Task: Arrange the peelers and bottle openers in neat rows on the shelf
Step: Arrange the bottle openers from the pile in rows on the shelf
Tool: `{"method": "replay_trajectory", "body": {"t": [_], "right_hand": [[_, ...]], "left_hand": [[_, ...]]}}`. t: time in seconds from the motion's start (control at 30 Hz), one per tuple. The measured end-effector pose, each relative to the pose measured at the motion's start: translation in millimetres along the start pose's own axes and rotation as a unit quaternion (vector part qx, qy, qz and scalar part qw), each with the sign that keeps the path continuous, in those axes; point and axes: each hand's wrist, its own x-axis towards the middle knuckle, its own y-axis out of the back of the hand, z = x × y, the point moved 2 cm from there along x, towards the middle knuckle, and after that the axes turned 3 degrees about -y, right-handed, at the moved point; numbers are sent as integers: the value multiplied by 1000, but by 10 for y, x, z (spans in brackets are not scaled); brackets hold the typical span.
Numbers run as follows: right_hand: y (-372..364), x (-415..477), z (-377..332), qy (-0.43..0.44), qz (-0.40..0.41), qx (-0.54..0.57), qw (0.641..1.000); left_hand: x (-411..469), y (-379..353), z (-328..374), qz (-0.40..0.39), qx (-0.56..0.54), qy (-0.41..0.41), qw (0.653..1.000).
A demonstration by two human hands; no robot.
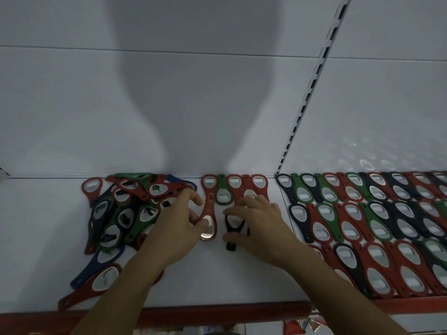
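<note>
On the white shelf [193, 281], a loose pile of red, green, blue and black bottle openers [121, 213] lies at the left. A short row of red and green openers [235, 187] stands against the back wall at centre. My left hand [179, 228] pinches the lower metal end of a red opener [209, 213] lying at the row's left end. My right hand [256, 226] holds a black opener [232, 230] just in front of the row, thumb and fingers curled around it.
The shelf section on the right carries several neat rows of openers [377, 226]. A slotted upright [307, 97] divides the white back panels. A red strip [217, 313] runs along the shelf's front edge, with items on a lower level [300, 326] partly visible.
</note>
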Motion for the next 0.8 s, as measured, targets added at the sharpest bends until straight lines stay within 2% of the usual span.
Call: {"method": "replay_trajectory", "body": {"t": [0.1,0.47,0.63,0.8], "right_hand": [[-38,-84,58,-7,-31,-40,999],[-3,-210,199,5,-4,-24,1000],[-51,-278,204,-5,62,25,998],[-81,-288,194,-10,64,16,998]], "left_hand": [[24,-101,48,-32,13,15,999],[116,-179,108,-17,56,19,998],[97,-148,179,49,46,-56,996],[40,-182,196,68,91,-116,987]]}}
